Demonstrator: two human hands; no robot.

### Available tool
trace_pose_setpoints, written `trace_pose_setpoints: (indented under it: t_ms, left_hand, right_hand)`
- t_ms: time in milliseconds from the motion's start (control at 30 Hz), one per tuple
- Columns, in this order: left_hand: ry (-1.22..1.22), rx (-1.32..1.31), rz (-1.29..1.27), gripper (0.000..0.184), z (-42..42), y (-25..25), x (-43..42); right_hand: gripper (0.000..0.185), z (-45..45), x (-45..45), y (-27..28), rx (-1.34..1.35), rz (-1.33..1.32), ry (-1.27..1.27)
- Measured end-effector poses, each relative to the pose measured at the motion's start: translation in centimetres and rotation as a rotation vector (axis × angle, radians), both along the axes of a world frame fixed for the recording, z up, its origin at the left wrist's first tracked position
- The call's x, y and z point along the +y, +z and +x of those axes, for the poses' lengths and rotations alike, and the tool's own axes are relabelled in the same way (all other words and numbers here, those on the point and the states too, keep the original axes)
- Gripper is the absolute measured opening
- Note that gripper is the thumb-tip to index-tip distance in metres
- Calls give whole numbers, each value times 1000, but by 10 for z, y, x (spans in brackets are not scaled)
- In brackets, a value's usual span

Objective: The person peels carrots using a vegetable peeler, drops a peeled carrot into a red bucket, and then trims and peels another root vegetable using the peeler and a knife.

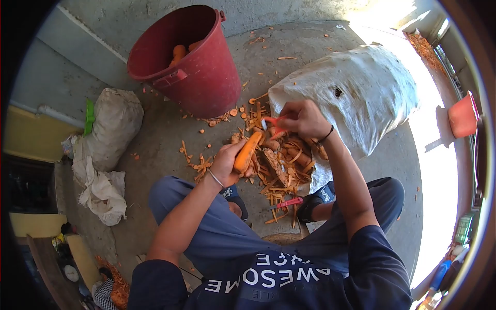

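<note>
My left hand (226, 164) is closed around the lower end of a peeled orange carrot (247, 153), which slants up and to the right. Just past the carrot's upper tip, my right hand (305, 120) grips a red-handled peeler (274, 124) with a pale blade end. Below both hands lies a heap of carrot peelings (289, 170), with several unpeeled carrots among them. A knife with a pink-red handle (290, 202) rests on the floor at the near edge of the heap, between my feet.
A large red bucket (217, 77) with carrots inside stands at the upper left. A big white sack (356, 88) lies to the right of the heap. Another stuffed sack (116, 124) leans by the left wall. A red tub (463, 114) sits at the far right.
</note>
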State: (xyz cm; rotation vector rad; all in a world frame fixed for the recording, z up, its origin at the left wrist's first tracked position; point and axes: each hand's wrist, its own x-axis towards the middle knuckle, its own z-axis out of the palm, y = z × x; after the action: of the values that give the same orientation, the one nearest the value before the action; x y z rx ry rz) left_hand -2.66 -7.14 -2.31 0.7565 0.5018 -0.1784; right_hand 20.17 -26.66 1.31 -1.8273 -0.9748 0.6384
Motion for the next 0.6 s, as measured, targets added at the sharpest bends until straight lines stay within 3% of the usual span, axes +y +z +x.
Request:
trace_pose_setpoints:
  t_ms: [33,100,167,200,300,433,533,600]
  left_hand:
    - [33,9,-38,36,0,-5,3]
    - [2,-65,-36,38,4,-3,2]
    - [249,204,43,37,13,19,-17]
    - [244,203,44,37,12,18,-17]
    - [255,140,13,35,6,16,-15]
    - [58,-46,-12,36,-3,9,-6]
    - [-2,-101,15,36,-5,16,-10]
    - [-13,-85,61,35,-5,18,-12]
  right_hand:
    - [25,-12,6,5,2,0,5]
    - [26,-32,18,14,-187,130,275]
    - [26,-49,25,15,-245,159,307]
    - [27,-54,27,15,-301,185,351]
    - [27,-56,30,10,-296,173,339]
    - [27,-47,27,14,-309,178,355]
    - [27,-29,18,15,-297,151,296]
    - [26,-8,8,11,-144,62,127]
